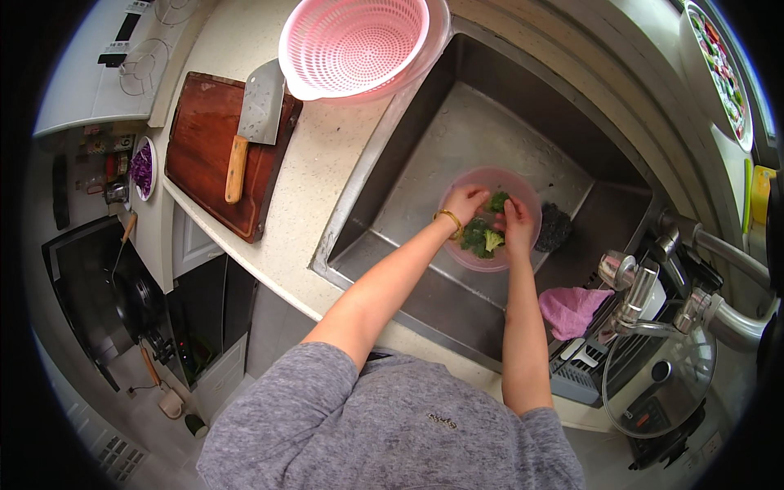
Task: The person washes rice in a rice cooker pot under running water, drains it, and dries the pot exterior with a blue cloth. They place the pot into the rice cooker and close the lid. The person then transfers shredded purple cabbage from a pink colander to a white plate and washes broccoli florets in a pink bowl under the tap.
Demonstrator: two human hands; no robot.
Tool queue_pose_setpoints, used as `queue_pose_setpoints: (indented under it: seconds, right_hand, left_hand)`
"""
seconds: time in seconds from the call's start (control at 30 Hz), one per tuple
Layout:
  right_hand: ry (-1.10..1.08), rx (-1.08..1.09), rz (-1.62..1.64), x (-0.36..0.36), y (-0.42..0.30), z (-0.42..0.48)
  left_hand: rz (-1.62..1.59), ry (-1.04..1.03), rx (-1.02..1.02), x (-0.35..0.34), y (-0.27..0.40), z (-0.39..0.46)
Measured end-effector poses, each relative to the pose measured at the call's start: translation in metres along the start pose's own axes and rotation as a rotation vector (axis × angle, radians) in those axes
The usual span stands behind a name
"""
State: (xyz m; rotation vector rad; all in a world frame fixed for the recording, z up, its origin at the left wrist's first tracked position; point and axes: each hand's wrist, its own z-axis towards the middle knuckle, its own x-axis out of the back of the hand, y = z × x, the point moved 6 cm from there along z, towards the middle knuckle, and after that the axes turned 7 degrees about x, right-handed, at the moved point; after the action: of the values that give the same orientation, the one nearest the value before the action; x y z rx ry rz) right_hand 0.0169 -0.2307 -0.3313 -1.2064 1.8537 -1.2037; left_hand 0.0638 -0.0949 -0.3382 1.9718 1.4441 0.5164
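A pink plastic bowl (pixel 456 254) stands in the stainless steel sink (pixel 471 116), with green broccoli florets (pixel 481 237) in its lower part. My left hand (pixel 467 203), with a gold-coloured bracelet at the wrist, is over the bowl's left side, fingers bent. On the bowl's right side is my right hand (pixel 516 225), its fingertips at a separate broccoli floret (pixel 498 201) between the two hands. Which hand grips that floret, if either, I cannot tell. Part of the bowl's rim is hidden behind my hands.
A cleaver (pixel 262 104) lies on a wooden cutting board (pixel 202 147) left of the sink. Beyond it stands a pink colander (pixel 361 46). A dark scouring pad (pixel 554 226) is beside the bowl. A pink cloth (pixel 572 312), the faucet (pixel 735 251) and a glass lid (pixel 661 380) are at the right.
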Motion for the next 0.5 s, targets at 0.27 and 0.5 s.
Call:
queue_pose_setpoints:
  seconds: [0.27, 0.5]
  right_hand:
    - [-0.158, 0.365, -1.234, -0.029, -0.022, 0.004]
    - [-0.148, -0.322, -0.096, 0.002, 0.013, 0.017]
  left_hand:
    - [0.715, 0.294, -0.216, 0.0, 0.002, -0.001]
    - [0.447, 0.088, 0.006, -0.005, -0.015, 0.019]
